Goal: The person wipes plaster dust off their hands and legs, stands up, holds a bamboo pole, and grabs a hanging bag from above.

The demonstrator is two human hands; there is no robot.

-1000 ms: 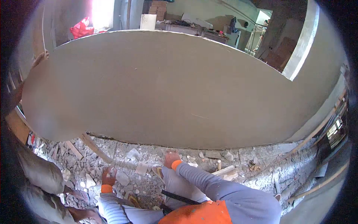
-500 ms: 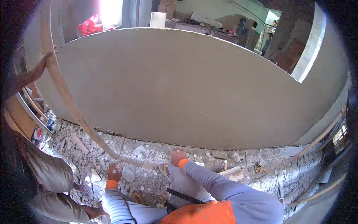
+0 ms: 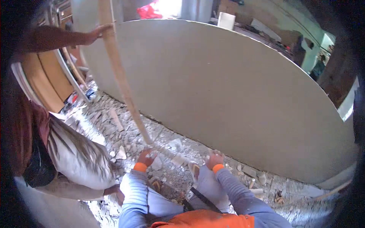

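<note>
The plank (image 3: pixel 121 80) slants up from just beyond my left hand (image 3: pixel 146 156) — right hand (image 3: pixel 215 159) farther; I can't tell either's finger spread.

Low wall (image 3: pixel 228 91) plaster-like, matt and smooth across its face, top edge slightly ragged; floor rubble (image 3: pixel 100 116) rough, chalky, dull. Batten (image 3: pixel 122 79) of bare wood, matt; tan board (image 3: pixel 49 79) at left smooth, wood-looking. Wearer's sleeves (image 3: pixel 241 190) soft matt cloth, finely wrinkled, orange cuffs (image 3: pixel 140 167) also cloth; co-worker's trousers (image 3: pixel 80 152) creased cloth; red bundle (image 3: pixel 149 10) beyond the wall crinkled, plastic-looking.
</note>
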